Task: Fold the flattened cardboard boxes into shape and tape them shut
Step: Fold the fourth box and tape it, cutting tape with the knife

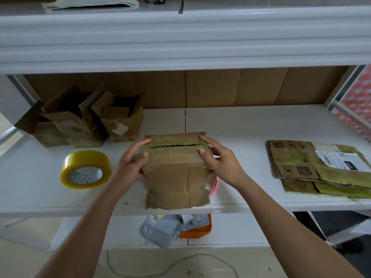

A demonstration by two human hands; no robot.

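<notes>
A worn cardboard box (176, 171) stands on the white shelf (241, 125) in front of me, its two top flaps folded down with a dark slit between them. My left hand (131, 164) grips the box's left side, fingers on the top flap. On the opposite side my right hand (218, 159) holds the box, thumb pressing the near flap. A roll of yellowish clear tape (85, 171) lies flat to the left. A stack of flattened boxes (319, 167) lies at the right.
Three opened-up boxes (84, 121) stand at the back left. A pink cutter (214, 185) pokes out beside the box's right side. Below the shelf sits an orange tray (198, 229) with grey mailer bags. A cable lies on the floor.
</notes>
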